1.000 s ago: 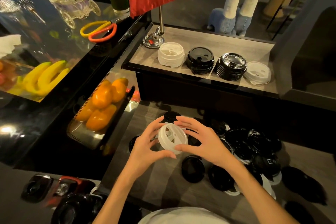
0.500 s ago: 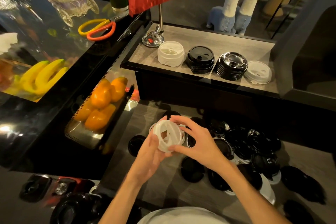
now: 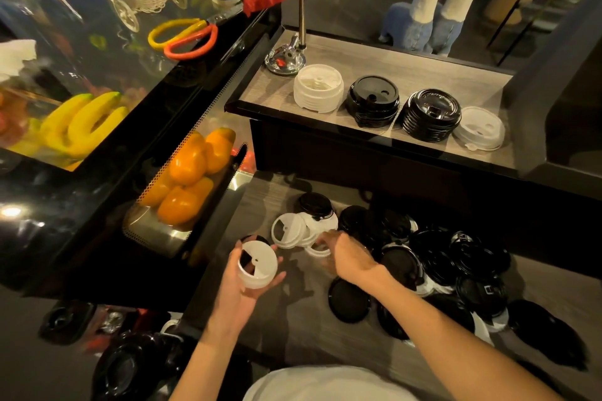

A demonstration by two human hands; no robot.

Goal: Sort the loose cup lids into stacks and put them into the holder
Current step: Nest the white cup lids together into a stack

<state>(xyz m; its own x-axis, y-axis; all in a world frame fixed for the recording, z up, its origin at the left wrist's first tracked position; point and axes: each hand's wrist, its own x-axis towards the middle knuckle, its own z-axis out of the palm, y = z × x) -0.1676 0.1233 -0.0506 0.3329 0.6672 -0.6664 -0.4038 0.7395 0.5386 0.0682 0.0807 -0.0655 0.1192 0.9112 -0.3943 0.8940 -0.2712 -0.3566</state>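
Lower centre: the left hand (image 3: 250, 273) cradles a short white stack (image 3: 257, 264) of nested lids, fingers and thumb curled around its rim, the flat top turned toward the camera. Just right of it, the right hand (image 3: 342, 254) reaches down onto the loose white lids (image 3: 303, 231) on the counter (image 3: 293, 329); its fingertips are bent over a white lid, but motion blur leaves it unclear whether they have pinched it yet. Right of centre lies the black pile (image 3: 439, 267) (many lids overlapping, some upside down).

Handling, as a judgement: the lids look thin moulded plastic, so very light, springy rather than stiff, and smooth enough to slip. They should be taken by the rim, thumb opposed to fingers, since pressure on the dome would likely flex it. Nested lids may bind or come up in pairs.

Upper right, on the shelf (image 3: 391, 65): four sorted stacks in a row, a tall white one (image 3: 318, 88), two black (image 3: 372, 101) (image 3: 431, 114), and a low white one (image 3: 479, 127). No separate holder can be made out.
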